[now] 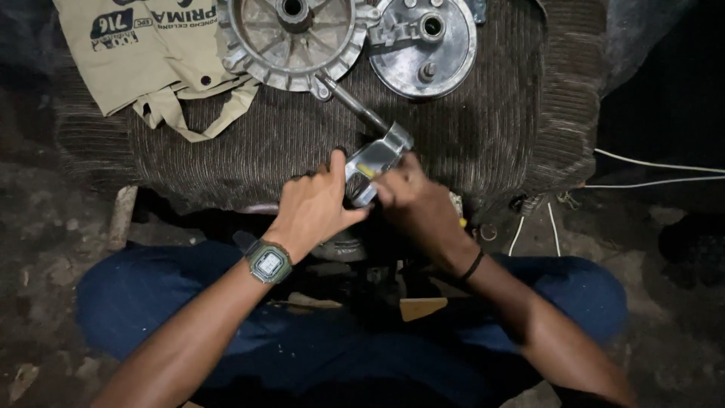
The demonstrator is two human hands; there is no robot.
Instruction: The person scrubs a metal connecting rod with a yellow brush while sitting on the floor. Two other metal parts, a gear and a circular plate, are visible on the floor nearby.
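Item count: two round metal castings, one ribbed hub (291,41) and one cover plate (424,47); one small metal bracket (375,162); one cloth bag (151,49); one wristwatch (269,262).

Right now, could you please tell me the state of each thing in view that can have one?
Metal bracket: held in both hands, above the mat's near edge.
Left hand: fingers closed on the bracket.
Right hand: gripping the bracket.
Finned hub: lying flat, open side up.
Round plate: flat beside it.
Beige bag: crumpled, flat.
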